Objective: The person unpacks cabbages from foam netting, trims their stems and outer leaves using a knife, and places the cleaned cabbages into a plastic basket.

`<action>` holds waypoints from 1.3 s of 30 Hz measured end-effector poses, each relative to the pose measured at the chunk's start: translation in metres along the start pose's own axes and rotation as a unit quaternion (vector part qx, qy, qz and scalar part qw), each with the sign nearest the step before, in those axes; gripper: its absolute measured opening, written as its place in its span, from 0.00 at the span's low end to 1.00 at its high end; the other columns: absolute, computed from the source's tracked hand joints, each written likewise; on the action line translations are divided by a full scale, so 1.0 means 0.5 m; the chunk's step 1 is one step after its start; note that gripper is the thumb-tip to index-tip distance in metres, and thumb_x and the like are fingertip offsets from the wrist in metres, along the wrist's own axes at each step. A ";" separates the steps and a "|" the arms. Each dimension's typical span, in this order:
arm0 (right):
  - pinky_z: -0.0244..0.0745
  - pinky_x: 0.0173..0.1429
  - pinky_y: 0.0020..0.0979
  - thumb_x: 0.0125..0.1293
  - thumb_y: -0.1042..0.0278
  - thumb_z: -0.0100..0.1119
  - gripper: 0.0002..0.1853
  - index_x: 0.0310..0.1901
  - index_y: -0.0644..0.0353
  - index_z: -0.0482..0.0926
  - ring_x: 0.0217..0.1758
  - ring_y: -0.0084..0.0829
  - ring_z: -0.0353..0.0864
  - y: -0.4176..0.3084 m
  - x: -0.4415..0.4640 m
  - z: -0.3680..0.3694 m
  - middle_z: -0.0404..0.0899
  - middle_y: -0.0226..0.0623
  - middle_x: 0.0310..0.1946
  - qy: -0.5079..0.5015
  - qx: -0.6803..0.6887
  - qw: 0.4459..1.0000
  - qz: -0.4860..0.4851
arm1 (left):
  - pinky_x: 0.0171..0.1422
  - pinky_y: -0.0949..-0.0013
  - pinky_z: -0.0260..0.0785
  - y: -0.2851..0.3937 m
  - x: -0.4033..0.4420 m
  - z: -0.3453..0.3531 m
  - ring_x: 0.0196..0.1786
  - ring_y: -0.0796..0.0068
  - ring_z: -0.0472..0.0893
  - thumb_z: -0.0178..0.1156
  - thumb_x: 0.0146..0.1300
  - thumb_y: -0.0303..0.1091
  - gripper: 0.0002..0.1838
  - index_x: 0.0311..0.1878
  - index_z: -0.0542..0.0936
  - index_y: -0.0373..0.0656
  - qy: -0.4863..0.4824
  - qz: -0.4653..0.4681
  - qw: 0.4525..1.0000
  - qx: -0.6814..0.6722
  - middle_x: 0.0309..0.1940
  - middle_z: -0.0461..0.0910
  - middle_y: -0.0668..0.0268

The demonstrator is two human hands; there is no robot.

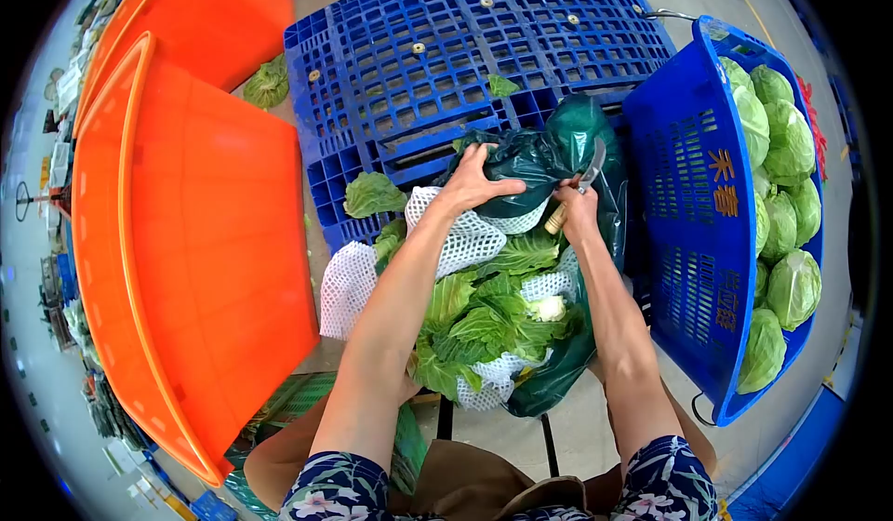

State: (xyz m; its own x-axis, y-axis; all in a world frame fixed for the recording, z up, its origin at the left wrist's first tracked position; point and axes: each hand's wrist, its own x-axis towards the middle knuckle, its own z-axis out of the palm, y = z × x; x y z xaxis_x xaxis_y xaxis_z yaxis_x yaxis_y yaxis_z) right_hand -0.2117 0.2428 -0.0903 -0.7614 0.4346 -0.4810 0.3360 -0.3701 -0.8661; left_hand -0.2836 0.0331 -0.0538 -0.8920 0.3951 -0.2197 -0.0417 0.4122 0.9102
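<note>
My left hand (476, 181) grips a dark green plastic bag (516, 163), its thumb stretched across the plastic and some fingertips hidden in the folds. In my right hand (579, 207) is a small curved knife (593, 163) with a wooden handle, its blade pointing up beside the bag's bunched, rounded part (575, 123). My right fingers are against the plastic; whether they also pinch it I cannot tell. Below my hands lie loose cabbage leaves (493, 321), white foam nets (470, 242) and a pale cut stump (551, 308).
A blue plastic pallet (400, 84) lies ahead, with a loose leaf (372, 194) at its near edge. On the right stands a tilted blue crate (684, 195) holding several cabbages (789, 140). Large orange bins (214, 270) stand at left. Another leafy piece (267, 84) lies beside the pallet.
</note>
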 end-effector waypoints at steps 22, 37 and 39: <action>0.62 0.65 0.33 0.46 0.84 0.44 0.30 0.57 0.62 0.67 0.61 0.34 0.67 -0.058 -0.108 0.029 0.67 0.37 0.57 -0.161 0.100 0.982 0.009 | 0.56 0.62 0.66 -0.138 0.057 0.021 0.54 0.55 0.77 0.47 0.64 0.60 0.35 0.46 0.80 0.31 0.093 -0.267 0.943 -0.174 0.51 0.78 0.48; 0.62 0.62 0.32 0.52 0.89 0.48 0.29 0.59 0.62 0.67 0.58 0.34 0.67 -0.023 -0.475 -0.113 0.65 0.39 0.59 -0.037 -0.007 0.998 -0.049 | 0.68 0.45 0.53 0.130 -0.363 0.158 0.72 0.47 0.52 0.63 0.56 0.55 0.45 0.71 0.52 0.51 0.257 -0.218 0.934 0.115 0.70 0.48 0.48; 0.64 0.60 0.31 0.52 0.88 0.48 0.30 0.61 0.62 0.64 0.55 0.32 0.69 -0.029 -0.486 -0.115 0.68 0.38 0.57 -0.012 0.038 0.998 -0.050 | 0.68 0.48 0.54 0.155 -0.398 0.168 0.71 0.47 0.53 0.63 0.58 0.50 0.40 0.70 0.56 0.50 0.307 -0.190 0.918 0.167 0.70 0.50 0.51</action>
State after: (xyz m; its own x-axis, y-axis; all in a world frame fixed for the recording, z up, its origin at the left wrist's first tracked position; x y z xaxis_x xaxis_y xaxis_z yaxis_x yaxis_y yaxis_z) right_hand 0.0002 0.1898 0.0311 -0.8027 0.4527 -0.3884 0.2152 -0.3875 -0.8964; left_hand -0.0714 0.0556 0.0310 -0.9315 -0.3238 -0.1656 -0.3527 0.6928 0.6290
